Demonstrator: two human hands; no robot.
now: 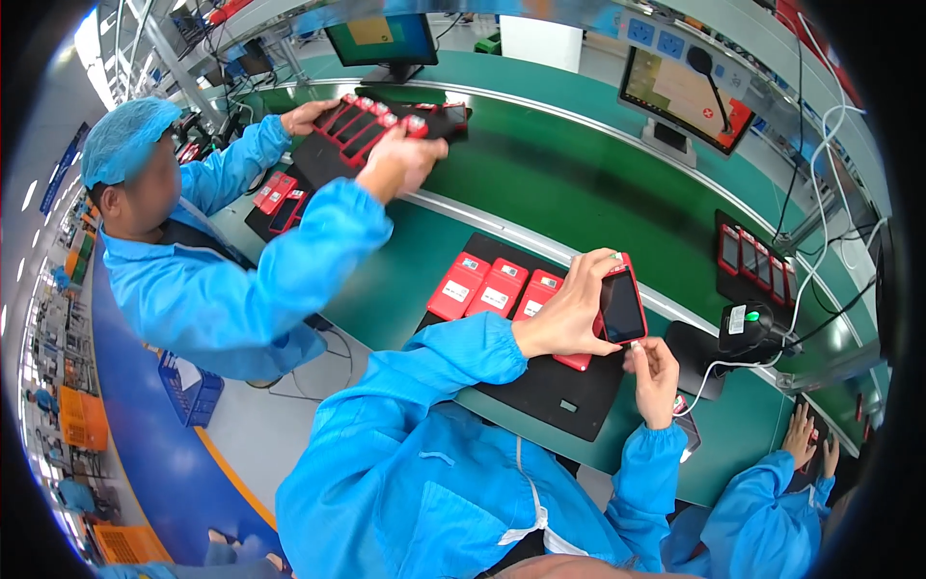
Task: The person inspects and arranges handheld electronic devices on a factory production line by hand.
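In my left hand (pixel 571 307) is a red handheld device with a dark screen (pixel 622 305), gripped by its edges and tilted upright. My right hand (pixel 654 379) is at its lower end, thumb and finger pinched together. A small white bit shows at those fingertips; what it is I cannot make out. Beneath the left hand lies a black tray (pixel 569 410) with several red devices (pixel 499 288) face down, white labels on their backs. Partly hidden by my right wrist, another device (pixel 687 427) rests on the table, and a white cable (pixel 712 369) runs close by.
Beyond the table runs a green conveyor belt (pixel 569 179), carrying a black tray of red devices (pixel 757 262) at right. A black scanner (pixel 748 330) stands right of my hands. At left, a co-worker holds a loaded tray (pixel 359 130). Another person's hands (pixel 801 436) are lower right.
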